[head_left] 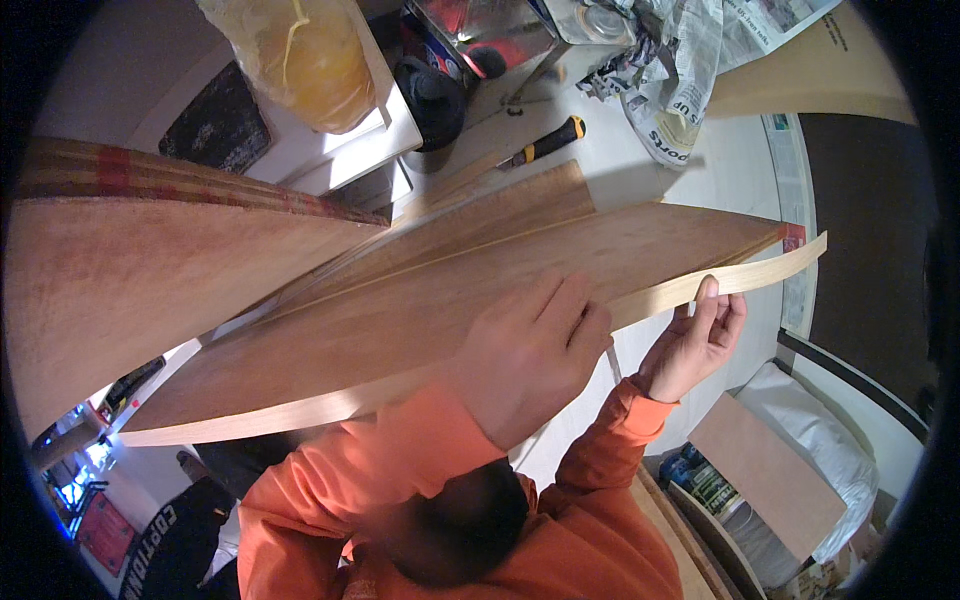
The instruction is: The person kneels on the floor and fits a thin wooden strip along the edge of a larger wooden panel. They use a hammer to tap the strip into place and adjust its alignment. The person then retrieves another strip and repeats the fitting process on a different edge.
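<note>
A long, reddish-brown wooden panel (pixel 420 300) with tapering ends lies crosswise before me. A thin, pale strip of wood edging (pixel 660 301) runs along its near edge. Toward the right the strip stands away from the panel, and its loose end curves past the tip. My left hand (pixel 535 355), slightly blurred, has its fingers bent over the strip and the panel's edge near the middle. Farther right, my right hand (pixel 700 340) pinches the strip between thumb and fingers. Beyond the panel, a utility knife (pixel 545 145) with a black and yellow handle rests on the white surface.
Another large wooden panel (pixel 170 270) stands close at the left. At the back are a plastic bag with yellowish contents (pixel 310 70), a dark block (pixel 217 120) and crumpled newspaper (pixel 680 80). A brown board (pixel 768 475) and white sack (pixel 810 420) lie at the lower right.
</note>
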